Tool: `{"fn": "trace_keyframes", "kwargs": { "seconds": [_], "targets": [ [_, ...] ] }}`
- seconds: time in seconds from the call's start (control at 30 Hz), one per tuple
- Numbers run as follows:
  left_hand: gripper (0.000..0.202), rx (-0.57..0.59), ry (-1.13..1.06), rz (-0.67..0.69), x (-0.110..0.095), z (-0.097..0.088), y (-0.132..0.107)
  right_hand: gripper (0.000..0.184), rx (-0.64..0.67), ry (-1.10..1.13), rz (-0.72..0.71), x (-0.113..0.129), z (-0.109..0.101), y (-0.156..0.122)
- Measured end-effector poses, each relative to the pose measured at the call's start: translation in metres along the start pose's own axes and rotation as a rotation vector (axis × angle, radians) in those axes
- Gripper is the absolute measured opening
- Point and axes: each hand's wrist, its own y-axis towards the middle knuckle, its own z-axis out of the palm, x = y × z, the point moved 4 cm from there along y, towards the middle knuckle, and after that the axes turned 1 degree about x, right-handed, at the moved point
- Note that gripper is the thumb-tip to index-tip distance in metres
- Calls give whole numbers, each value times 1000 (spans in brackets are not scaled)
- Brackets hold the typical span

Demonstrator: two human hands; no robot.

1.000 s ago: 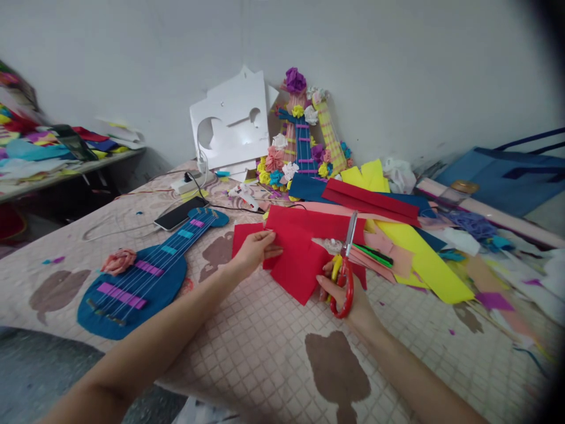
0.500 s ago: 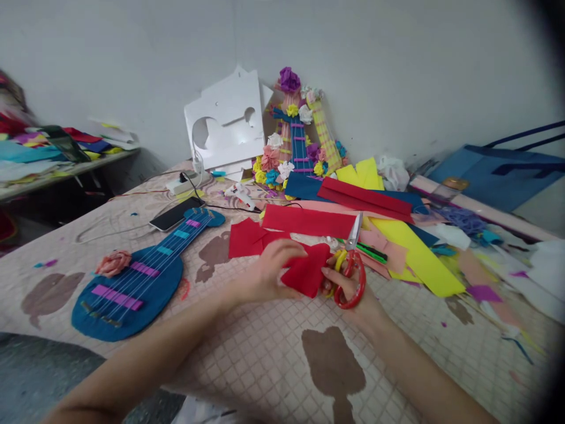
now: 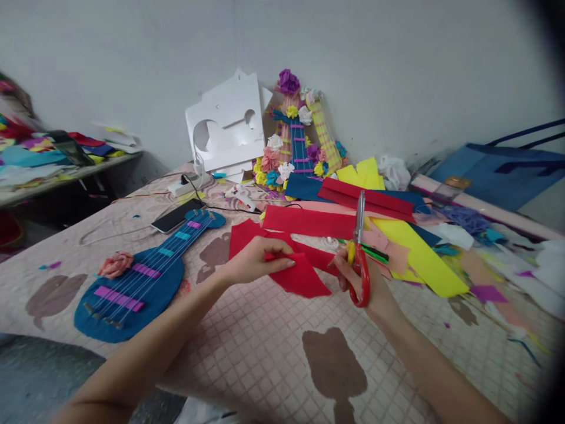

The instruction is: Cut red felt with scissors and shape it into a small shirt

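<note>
Between finger and thumb my left hand (image 3: 253, 259) pinches a piece of red crepe paper (image 3: 302, 280), whose cut edge fans out to the right. My right hand (image 3: 375, 282) holds scissors (image 3: 362, 268) with red and yellow handles, blades pointing up and away from me, apart from the piece. Its fingertips are close to the piece's right side, not clearly touching it. Behind my hands lie more red paper (image 3: 245, 234) and a long red strip (image 3: 309, 221). A green-and-black cutter (image 3: 373, 253) is beside the scissors.
A blue paper guitar (image 3: 145, 277) with a pink flower lies left, near a phone (image 3: 176, 216) and a glue gun (image 3: 241, 196). Decorated guitars (image 3: 298, 141) and white foam board (image 3: 229, 126) lean on the wall. Yellow paper (image 3: 419, 256) and scraps cover the right side.
My right hand has moved right, away from the red piece, with the scissors turned more upright. My left hand has shifted slightly left, and the red piece now spreads open below it.
</note>
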Motion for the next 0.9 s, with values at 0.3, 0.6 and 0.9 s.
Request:
{"fn": "trace_keyframes", "kwargs": {
  "seconds": [0.3,0.6,0.9],
  "targets": [
    [18,389,-85,4,-15,28,18,28,287,158,80,0,22,-18],
    [25,189,-391,-260,33,32,16,34,73,5,89,-4,19,-7],
    [34,162,-478,-285,36,29,17,35,106,34,193,-6,18,-7]
  ]
}}
